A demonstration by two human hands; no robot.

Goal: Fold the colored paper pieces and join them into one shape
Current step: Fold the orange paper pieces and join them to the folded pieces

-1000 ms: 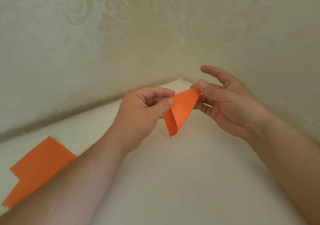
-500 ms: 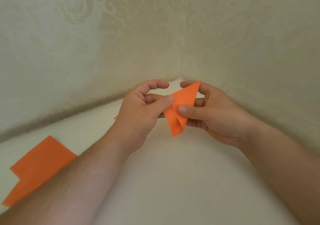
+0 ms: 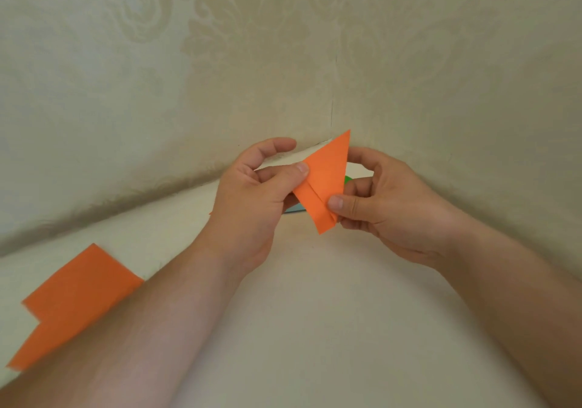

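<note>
Between your two hands, raised above the pale tabletop (image 3: 315,329) near the wall corner, sits the folded orange paper (image 3: 327,174). It is a long narrow triangle: its sharp tip points up and slightly to the right, toward the corner seam of the wallpaper (image 3: 189,61), and its blunt lower end points down toward you. The long axis runs steeply, leaning from lower left to upper right. A narrow folded flap lies along its lower left edge.

Your left hand (image 3: 255,200) pinches the paper's left edge, thumb pressed on the front face, with the index finger arched above and not touching the sheet. Your right hand (image 3: 390,206) pinches the lower right part, thumb flat on the front beside the flap, the other fingers curled behind the paper; its index finger curves up near the right edge.

Behind the folded piece, in the gap between your hands, a sliver of green paper (image 3: 347,180) shows to the right and a strip of light blue paper (image 3: 294,208) lies low on the table under your left hand's fingers. Well to the left of your left forearm, flat orange sheets (image 3: 75,300) lie overlapped on the table, partly covered by that forearm.

No writing, brand or label can be read on any paper; the wallpaper carries only an ornamental scroll pattern.
</note>
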